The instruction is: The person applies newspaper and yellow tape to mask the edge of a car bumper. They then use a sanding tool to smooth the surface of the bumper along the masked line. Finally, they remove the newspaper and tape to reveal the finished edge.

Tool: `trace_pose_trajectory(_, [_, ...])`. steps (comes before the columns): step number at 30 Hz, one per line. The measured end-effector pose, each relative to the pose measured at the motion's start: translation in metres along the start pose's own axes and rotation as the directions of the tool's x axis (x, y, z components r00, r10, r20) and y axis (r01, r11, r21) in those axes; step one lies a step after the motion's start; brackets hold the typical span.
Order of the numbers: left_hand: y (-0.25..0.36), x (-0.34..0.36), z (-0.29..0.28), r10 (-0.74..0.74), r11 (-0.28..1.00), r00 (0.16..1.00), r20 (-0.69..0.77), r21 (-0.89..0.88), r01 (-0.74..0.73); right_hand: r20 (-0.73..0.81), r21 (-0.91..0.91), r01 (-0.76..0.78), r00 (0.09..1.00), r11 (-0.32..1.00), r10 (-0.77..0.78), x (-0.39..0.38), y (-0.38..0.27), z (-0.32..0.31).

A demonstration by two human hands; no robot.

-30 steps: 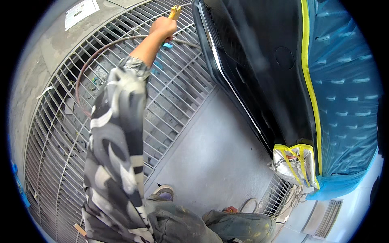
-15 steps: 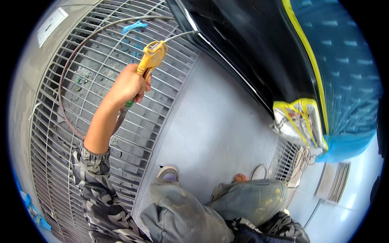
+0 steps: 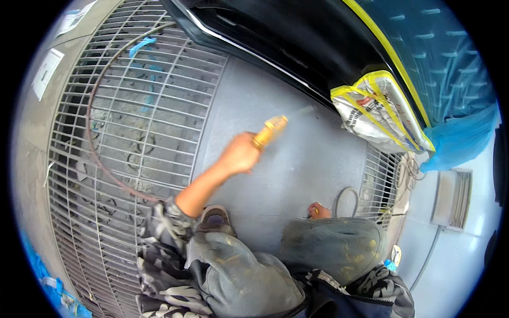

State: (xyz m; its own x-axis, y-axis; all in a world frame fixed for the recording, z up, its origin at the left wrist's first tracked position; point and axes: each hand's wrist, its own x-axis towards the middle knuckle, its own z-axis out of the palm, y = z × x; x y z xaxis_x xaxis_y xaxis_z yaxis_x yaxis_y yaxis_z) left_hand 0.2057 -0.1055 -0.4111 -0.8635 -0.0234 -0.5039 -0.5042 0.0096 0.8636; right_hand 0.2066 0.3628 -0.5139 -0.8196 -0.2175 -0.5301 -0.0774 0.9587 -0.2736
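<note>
My left hand (image 3: 241,154) is closed round a yellow air blow gun (image 3: 270,130), out over the grey floor panel. The gun's tip points up and to the right, toward the lower edge of a black car body panel (image 3: 275,47); a gap lies between them. Hand and gun are slightly blurred. Beyond my right knee, only part of my right hand (image 3: 319,211) shows, low over the floor. Its fingers are curled in, and what they hold, if anything, is too small to make out.
Yellow tape edges a printed plastic sheet (image 3: 371,108) and blue masking film (image 3: 437,63) on the car. A hose (image 3: 93,127) curves over the metal floor grating (image 3: 154,164) at left. A blue scrap (image 3: 142,46) lies there. At right are a smaller grating (image 3: 383,172) and a wall vent (image 3: 453,200).
My left hand has swung right and nearer with the blow gun, from over the grating to over the floor panel. The view has shifted, and more of my right hand shows.
</note>
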Motion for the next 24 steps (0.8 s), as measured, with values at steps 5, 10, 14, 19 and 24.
trace_pose_trajectory(5, [-0.051, 0.010, 0.096, 0.148, 0.940, 0.989, -0.010, 0.313, -0.137, 0.068, -0.029, 0.073, 0.995, 0.997, -0.071, 0.006, -0.021, -0.016])
trace_pose_trajectory(10, [-0.081, 0.018, 0.144, 0.170, 0.709, 0.985, -0.015, 0.697, -0.112, 0.325, -0.220, 0.313, 0.916, 0.924, -0.233, 0.031, 0.014, -0.044])
trace_pose_trajectory(14, [-0.103, -0.002, 0.130, 0.413, 0.607, 0.906, 0.088, 0.715, -0.347, 0.354, -0.272, 0.418, 0.881, 0.867, -0.314, 0.059, 0.027, -0.079])
trace_pose_trajectory(19, [-0.039, -0.124, -0.012, 0.088, 0.875, 0.981, 0.174, 0.457, -0.160, 0.383, -0.330, 0.392, 0.887, 0.858, -0.258, 0.065, 0.031, -0.146])
trace_pose_trajectory(24, [0.116, -0.299, -0.070, -0.293, 0.956, 0.955, -0.044, -0.022, 0.292, 0.683, -0.652, 0.537, 0.723, 0.535, 0.106, 0.021, 0.111, -0.249])
